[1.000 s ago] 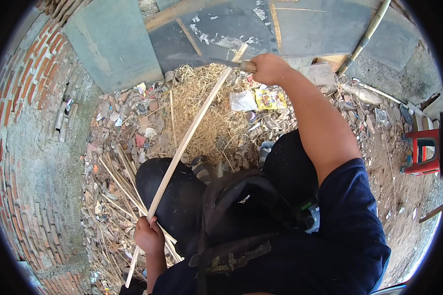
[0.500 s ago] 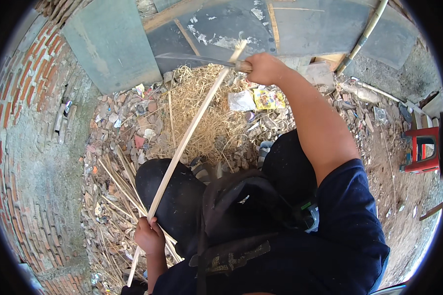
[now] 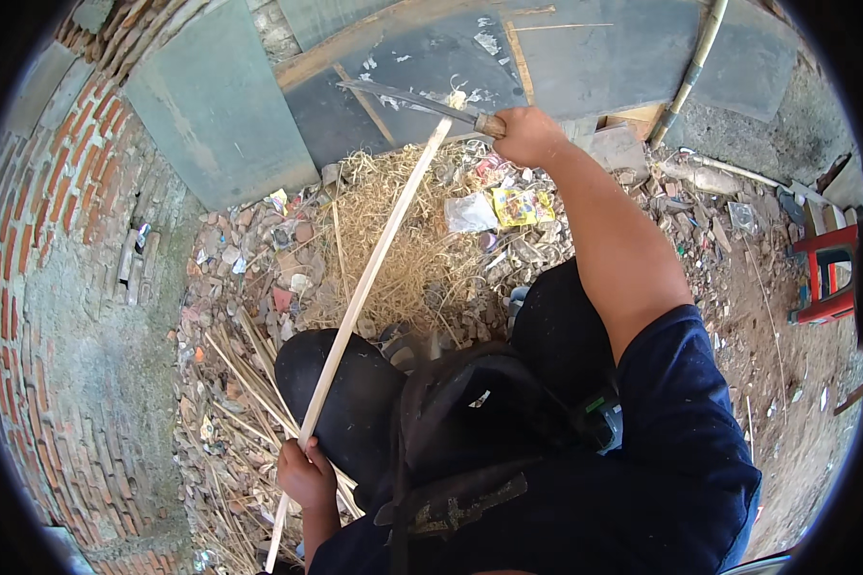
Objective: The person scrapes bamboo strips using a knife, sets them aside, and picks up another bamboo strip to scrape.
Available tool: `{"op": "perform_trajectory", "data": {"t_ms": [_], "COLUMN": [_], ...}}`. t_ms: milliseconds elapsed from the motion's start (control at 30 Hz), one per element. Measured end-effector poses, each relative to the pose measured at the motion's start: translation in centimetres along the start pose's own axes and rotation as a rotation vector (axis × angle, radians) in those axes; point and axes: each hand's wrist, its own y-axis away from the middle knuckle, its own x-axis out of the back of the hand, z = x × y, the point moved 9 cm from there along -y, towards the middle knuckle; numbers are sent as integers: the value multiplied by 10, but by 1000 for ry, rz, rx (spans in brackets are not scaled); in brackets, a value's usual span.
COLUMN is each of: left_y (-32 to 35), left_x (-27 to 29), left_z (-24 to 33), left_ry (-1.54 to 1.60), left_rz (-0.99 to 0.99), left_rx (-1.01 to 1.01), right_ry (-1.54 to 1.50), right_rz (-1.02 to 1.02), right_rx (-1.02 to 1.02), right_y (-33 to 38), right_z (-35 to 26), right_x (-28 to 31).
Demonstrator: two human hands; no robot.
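The knife (image 3: 414,99) has come nearer to the tip of the wooden strip (image 3: 365,287) (this stroke seems almost finished). The right hand (image 3: 527,137) clasps its handle (image 3: 491,126); the left hand (image 3: 307,473) encloses the strip, which slants past the left knee (image 3: 299,369).

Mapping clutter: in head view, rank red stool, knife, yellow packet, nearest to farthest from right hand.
1. Knife: gripped in the right hand, blade leftward.
2. Yellow packet: on the ground ahead.
3. Red stool: at far right.
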Motion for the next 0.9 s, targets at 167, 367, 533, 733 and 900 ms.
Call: {"op": "perform_trajectory", "data": {"t_ms": [167,367,533,733,900], "left_y": [-16,-22,-13,-19,-17], "left_x": [15,-1,-3,-7,-9], "left_z": [10,8,-6,-7,-3], "left_ry": [181,89,-22,-37,44], "left_rz": [-165,-401,-193,-191,-250], "left_rx": [74,-52,-51,-101,-43], "right_ry": [16,81,88,-78,-160], "right_rz": [49,-21,-111,35,89], "right_rx": [88,207,201,-125,-112], "right_y": [7,4,7,-4,-9], "right_z": [-5,-20,-23,51,44], "right_x": [14,-6,-10,-12,6]}}
